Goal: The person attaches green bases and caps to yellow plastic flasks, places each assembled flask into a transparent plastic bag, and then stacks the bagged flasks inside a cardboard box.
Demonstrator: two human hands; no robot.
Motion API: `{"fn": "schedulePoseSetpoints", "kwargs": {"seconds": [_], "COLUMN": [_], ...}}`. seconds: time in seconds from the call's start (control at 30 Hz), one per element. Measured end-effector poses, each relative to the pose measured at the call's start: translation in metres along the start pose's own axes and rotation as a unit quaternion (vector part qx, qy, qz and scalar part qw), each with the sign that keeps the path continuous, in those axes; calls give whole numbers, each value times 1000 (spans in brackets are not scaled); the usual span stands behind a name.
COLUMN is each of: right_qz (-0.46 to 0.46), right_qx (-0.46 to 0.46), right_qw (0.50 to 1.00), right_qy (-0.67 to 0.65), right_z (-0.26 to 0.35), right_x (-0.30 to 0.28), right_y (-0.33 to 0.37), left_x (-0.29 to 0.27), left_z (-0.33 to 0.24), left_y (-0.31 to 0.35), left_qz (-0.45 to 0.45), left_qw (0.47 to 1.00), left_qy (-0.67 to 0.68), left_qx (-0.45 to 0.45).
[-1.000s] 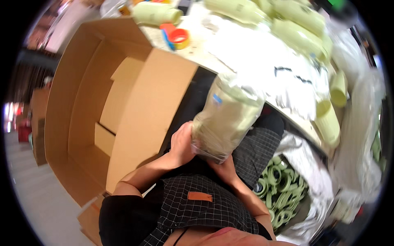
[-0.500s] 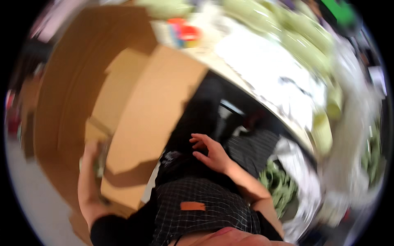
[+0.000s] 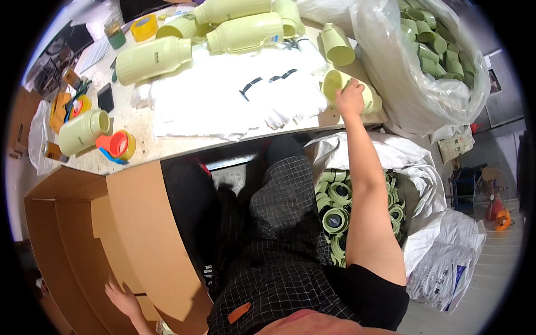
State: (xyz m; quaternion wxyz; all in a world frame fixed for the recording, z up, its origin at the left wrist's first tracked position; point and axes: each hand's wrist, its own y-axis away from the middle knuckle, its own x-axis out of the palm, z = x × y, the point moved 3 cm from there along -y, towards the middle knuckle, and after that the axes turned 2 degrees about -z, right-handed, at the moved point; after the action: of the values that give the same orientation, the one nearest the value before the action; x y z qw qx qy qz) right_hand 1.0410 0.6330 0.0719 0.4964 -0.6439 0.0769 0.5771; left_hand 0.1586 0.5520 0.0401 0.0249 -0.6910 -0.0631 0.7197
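My right hand point(image 3: 350, 99) reaches to the table's right corner. Its fingers are closed over a light green plastic cup point(image 3: 368, 99) lying on its side, the open end facing left. A second ribbed green cup point(image 3: 338, 47) lies just beyond it. At the lower left, my left hand point(image 3: 124, 298) is inside an open cardboard box point(image 3: 148, 234), its fingers spread and nothing in them. A green item point(image 3: 163, 328) peeks out by the box's near end, mostly hidden. Pale green vacuum flasks point(image 3: 245, 32) lie across the back of the table around a white sheet point(image 3: 195, 106).
A white sack point(image 3: 421, 195) of green ring-shaped lids point(image 3: 336, 220) stands beside my right leg. Behind it is a clear bag point(image 3: 385, 72) full of green cups point(image 3: 438, 50). Tape rolls point(image 3: 120, 145), a phone point(image 3: 105, 97) and another flask point(image 3: 84, 132) occupy the table's left side.
My view has swung right and steadied. My right hand has gone from above my lap to the cup on the table. My left hand stays in the box, its fingers now spread.
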Motion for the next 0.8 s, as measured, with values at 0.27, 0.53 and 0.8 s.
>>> {"fn": "schedulePoseSetpoints", "kwargs": {"seconds": [0.27,0.53,0.8], "right_qz": [-99,-22,134], "right_qx": [-170,-75,-130], "right_qw": [977,984,969], "right_qy": [-75,163,-162], "right_z": [-13,-121,-93], "right_x": [-94,-7,-153], "right_y": [-28,7,-9], "left_x": [-57,-111,-94], "left_z": [-359,-552,-513], "left_y": [-86,-1,-25], "left_qz": [-90,-77,-10], "left_qw": [859,648,705], "left_qy": [343,387,382], "left_qx": [369,652,598]}}
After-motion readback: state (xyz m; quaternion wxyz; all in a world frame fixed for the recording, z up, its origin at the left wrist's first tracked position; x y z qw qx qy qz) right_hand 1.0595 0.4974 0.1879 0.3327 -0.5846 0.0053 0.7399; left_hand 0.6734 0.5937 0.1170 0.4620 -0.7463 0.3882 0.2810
